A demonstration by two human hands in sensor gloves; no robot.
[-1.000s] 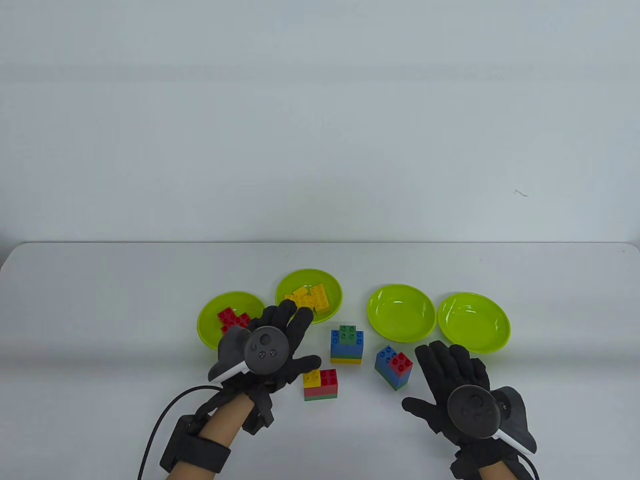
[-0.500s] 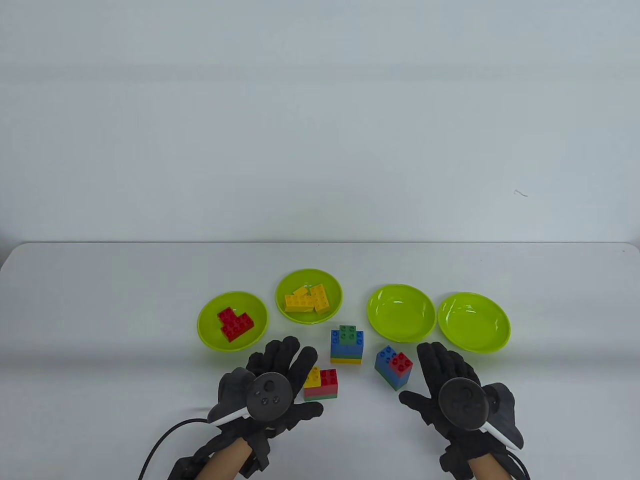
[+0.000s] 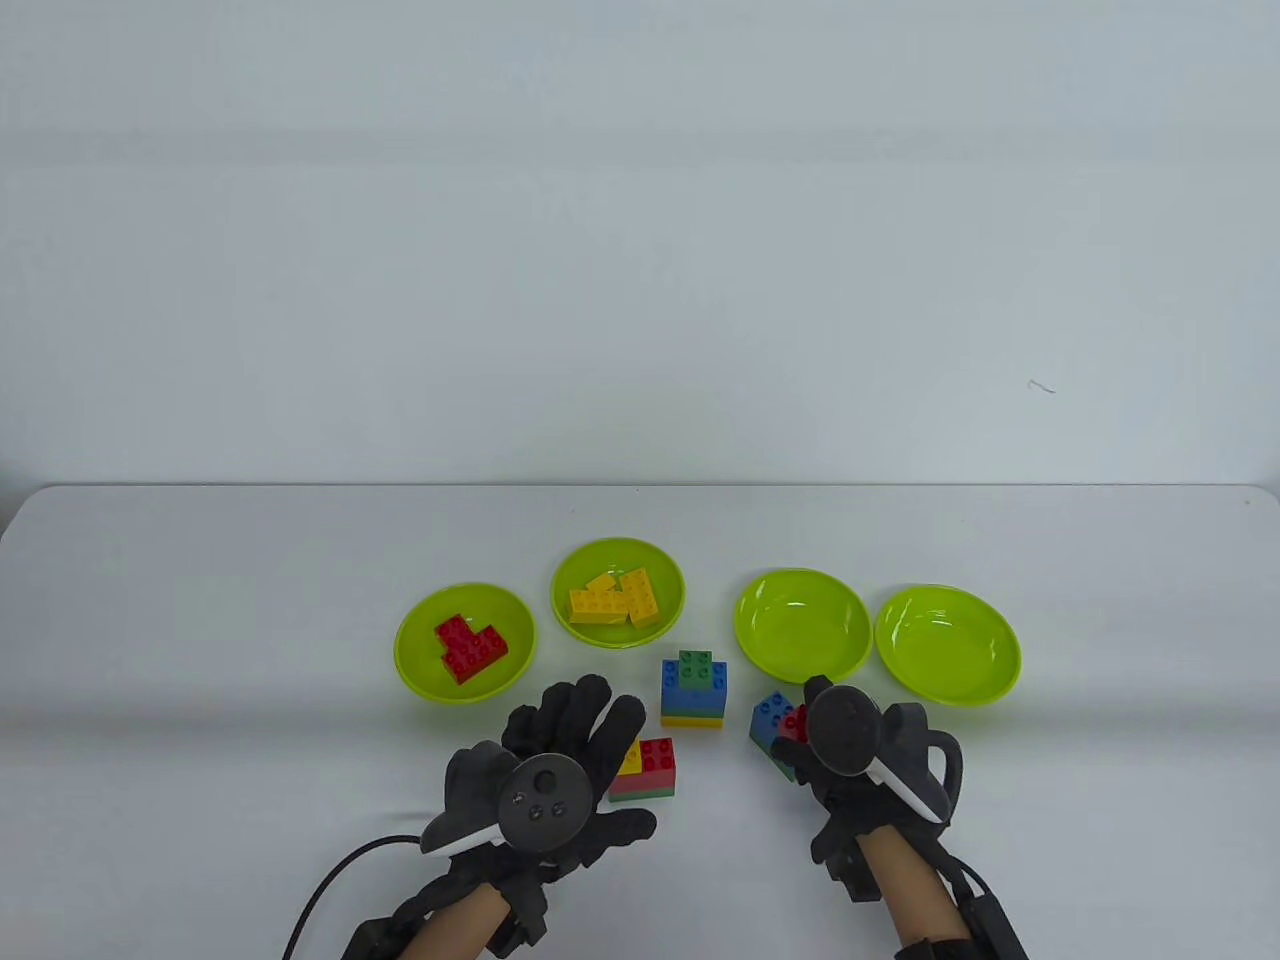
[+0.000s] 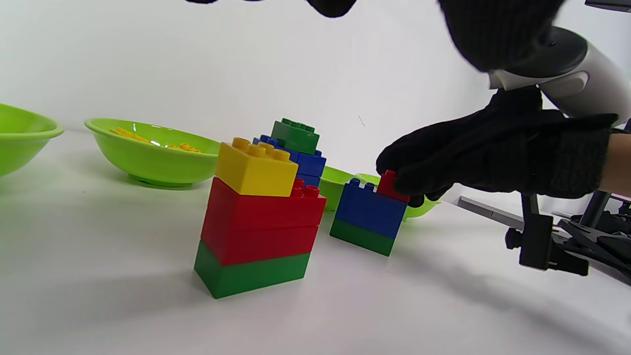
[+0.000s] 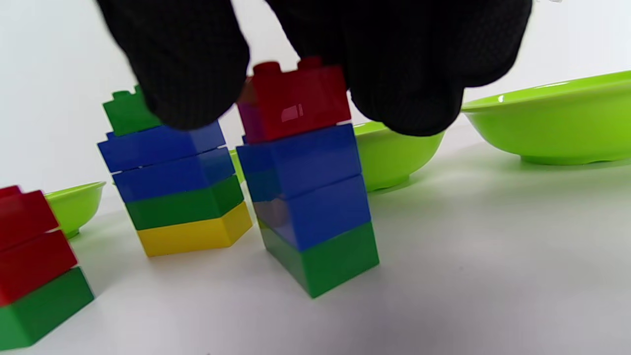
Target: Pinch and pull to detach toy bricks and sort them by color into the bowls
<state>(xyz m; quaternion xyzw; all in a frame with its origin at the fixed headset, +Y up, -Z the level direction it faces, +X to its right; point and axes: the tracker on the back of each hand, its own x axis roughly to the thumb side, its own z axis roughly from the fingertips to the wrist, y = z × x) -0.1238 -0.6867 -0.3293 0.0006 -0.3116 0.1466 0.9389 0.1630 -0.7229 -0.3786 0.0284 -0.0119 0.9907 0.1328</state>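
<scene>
Three brick stacks stand in front of the bowls. My right hand (image 3: 806, 716) reaches over the right stack (image 3: 768, 722) of blue on green. Its thumb and fingers (image 5: 404, 74) pinch the red brick (image 5: 296, 98) on top, which is still seated on the blue bricks (image 5: 308, 187). My left hand (image 3: 585, 745) hovers with fingers spread and holds nothing, just left of the yellow-and-red-on-green stack (image 3: 650, 768). The middle stack (image 3: 694, 690) has green on top, then blue, green and yellow.
Four lime bowls stand in a row behind the stacks. The left bowl (image 3: 420, 670) holds red bricks and the second bowl (image 3: 668, 575) holds yellow ones. The two right bowls (image 3: 800, 625) (image 3: 950, 645) hold nothing. A black cable (image 3: 330, 880) trails from my left wrist.
My right hand moved left and forward over the right stack and closed on its red brick. My left hand drew back from the bowls to beside the near stack.
</scene>
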